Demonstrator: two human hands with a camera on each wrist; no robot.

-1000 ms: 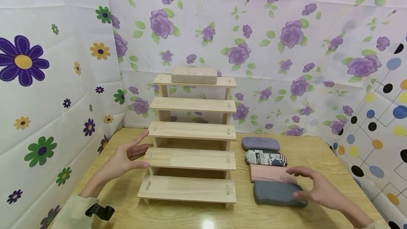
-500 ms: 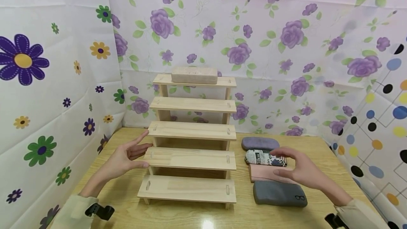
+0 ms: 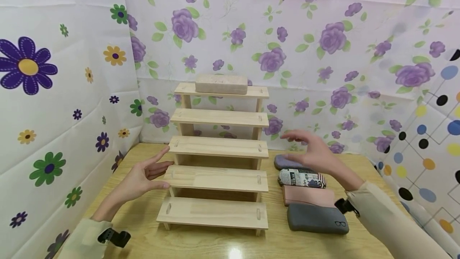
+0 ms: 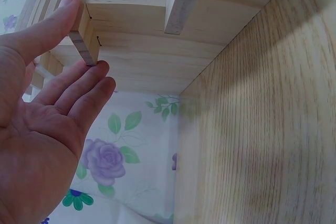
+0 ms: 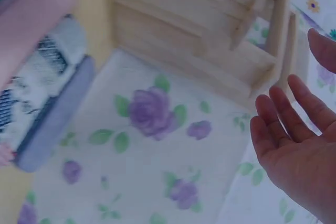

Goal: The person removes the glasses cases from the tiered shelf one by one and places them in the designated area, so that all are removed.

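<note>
A five-tier wooden stepped display stand (image 3: 219, 179) stands on the table. My left hand (image 3: 143, 177) is at its left side; in the left wrist view, thumb and fingers hold a board end (image 4: 86, 35) between them. My right hand (image 3: 310, 151) is in the air right of the stand, fingers spread and holding nothing. It partly covers a purple glasses case (image 3: 284, 162). Nearer along the table lie a newspaper-print case (image 3: 296, 178), a pink case (image 3: 309, 196) and a dark grey glasses case (image 3: 312, 219) with a glasses mark. A beige case (image 3: 221, 84) rests on the top tier.
The light wood-grain table (image 3: 201, 245) carries everything. Flowered sheets (image 3: 223, 19) hang behind and at the left, and a dotted sheet (image 3: 431, 143) at the right. Dark straps (image 3: 115, 238) sit round both wrists.
My right hand has moved from over the grey and pink cases, away from me and leftward, to above the purple case. My left hand stays at the stand. The cases have not moved.
</note>
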